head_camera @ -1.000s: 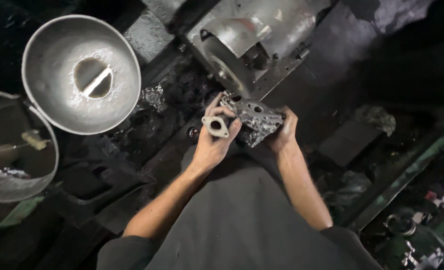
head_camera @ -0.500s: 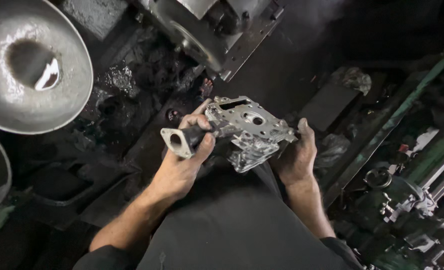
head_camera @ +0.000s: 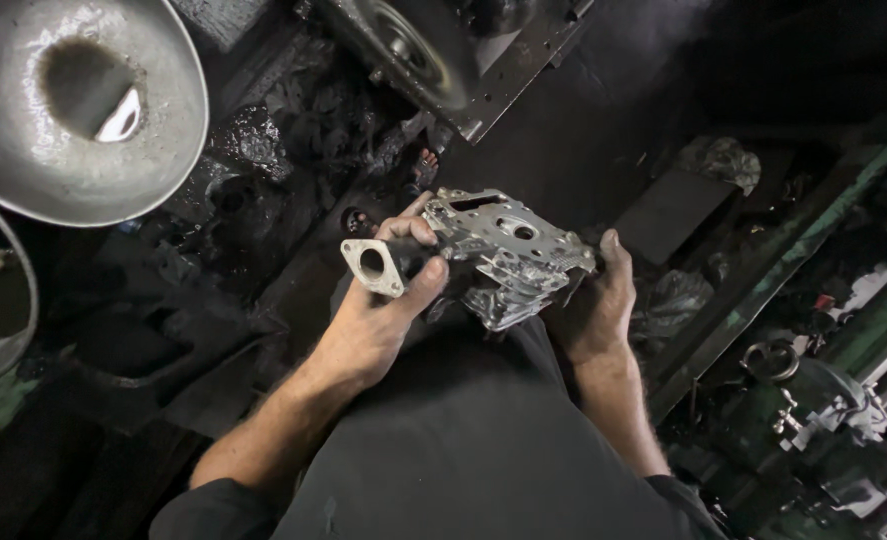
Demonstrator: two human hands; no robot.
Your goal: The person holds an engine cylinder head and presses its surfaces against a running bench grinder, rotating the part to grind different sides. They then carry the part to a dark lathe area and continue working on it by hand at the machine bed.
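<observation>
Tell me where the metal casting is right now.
Centre of the head view: the casting is held between the left hand and right hand, above the person's lap.

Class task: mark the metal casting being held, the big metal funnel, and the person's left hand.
metal casting (head_camera: 508,255), head view, on its pale machined top face.
metal funnel (head_camera: 78,130), head view, on its inner sloping wall.
left hand (head_camera: 378,315), head view, on the back of the hand.

The metal casting is silver-grey and bumpy, with round holes and thin ribs. A short pipe end with a flat flange and one big hole sticks out on its left. It is held up in the air, tilted, over a dark lap.
</observation>
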